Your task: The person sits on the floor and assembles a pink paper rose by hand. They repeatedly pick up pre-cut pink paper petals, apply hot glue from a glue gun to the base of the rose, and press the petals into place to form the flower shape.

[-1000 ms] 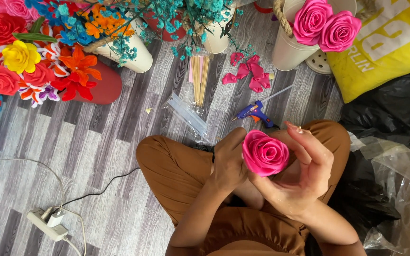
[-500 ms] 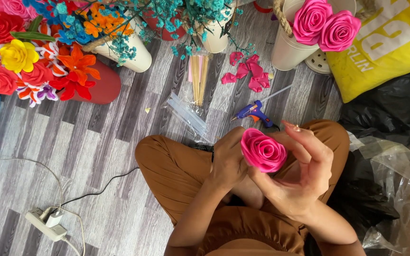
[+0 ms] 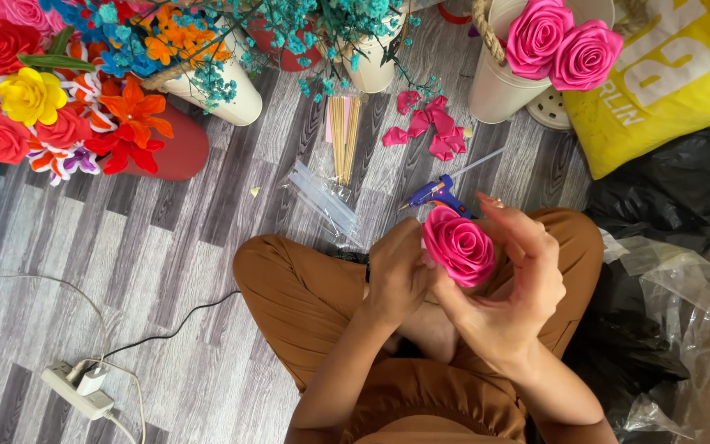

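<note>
A pink handmade rose point(image 3: 458, 245) sits between both hands above my crossed legs in brown trousers point(image 3: 306, 296). My left hand point(image 3: 396, 275) grips the rose from its left side and underneath. My right hand point(image 3: 509, 284) cups it from the right, fingers raised beside the petals. A blue glue gun point(image 3: 435, 194) lies on the floor just beyond the rose. Loose pink petal pieces point(image 3: 425, 127) lie further out.
Wooden sticks point(image 3: 343, 136) and clear plastic sleeves point(image 3: 326, 197) lie on the grey plank floor. White pots with paper flowers point(image 3: 59, 107) and two pink roses point(image 3: 560, 45) stand along the far side. A power strip point(image 3: 76, 386) lies at left, a yellow bag point(image 3: 667, 82) and black plastic bags point(image 3: 675, 189) at right.
The rose has turned and shifted slightly between the hands; the right fingers have moved a little along the petals. Everything on the floor is where it was.
</note>
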